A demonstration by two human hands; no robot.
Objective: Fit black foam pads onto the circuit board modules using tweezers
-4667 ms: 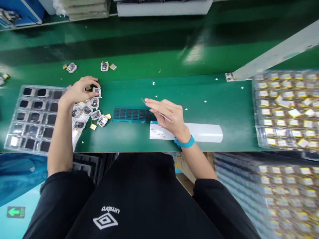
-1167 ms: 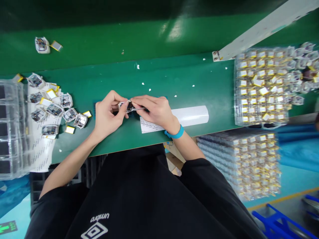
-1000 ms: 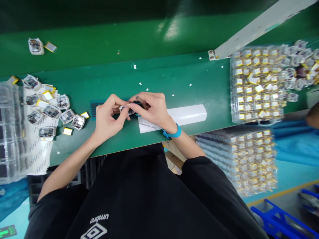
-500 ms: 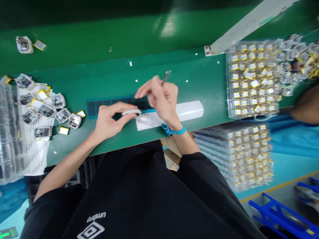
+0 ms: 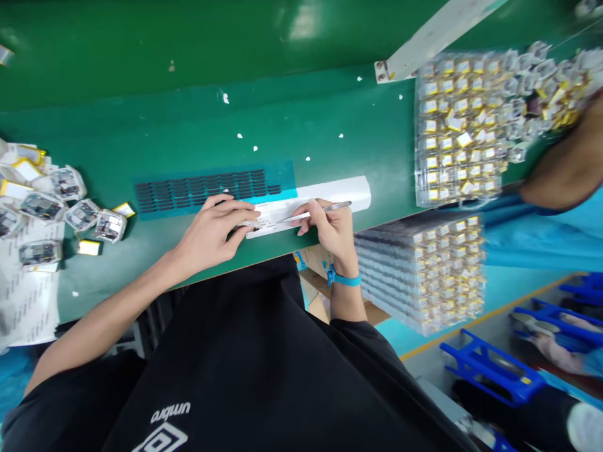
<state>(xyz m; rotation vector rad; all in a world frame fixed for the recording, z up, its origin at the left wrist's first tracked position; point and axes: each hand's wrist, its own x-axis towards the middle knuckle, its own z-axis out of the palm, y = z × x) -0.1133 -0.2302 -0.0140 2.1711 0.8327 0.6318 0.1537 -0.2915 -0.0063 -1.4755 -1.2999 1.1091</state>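
Observation:
My right hand (image 5: 332,229) is closed around metal tweezers (image 5: 294,216), whose tip points left over the printed part of a white label sheet (image 5: 346,191). My left hand (image 5: 211,229) is closed on a small white plastic case, low over the sheet's left end. Its fingers hide most of the case. Behind the hands, a blue backing sheet (image 5: 287,179) with rows of dark strips (image 5: 202,188) lies on the green bench. The right end of the label sheet curls up.
Open cases with circuit boards (image 5: 110,225) and small batteries (image 5: 89,247) lie at left on printed paper (image 5: 31,307). At right stand a clear battery tray (image 5: 419,169), a tray stack (image 5: 391,270) and a white bracket (image 5: 419,47). Another person's arm (image 5: 563,163) reaches in there.
My right hand has come down and turned, bringing the tweezers from upright to lying low over the label sheet. My left hand has lowered with the case onto the sheet's left end. The view has shifted right.

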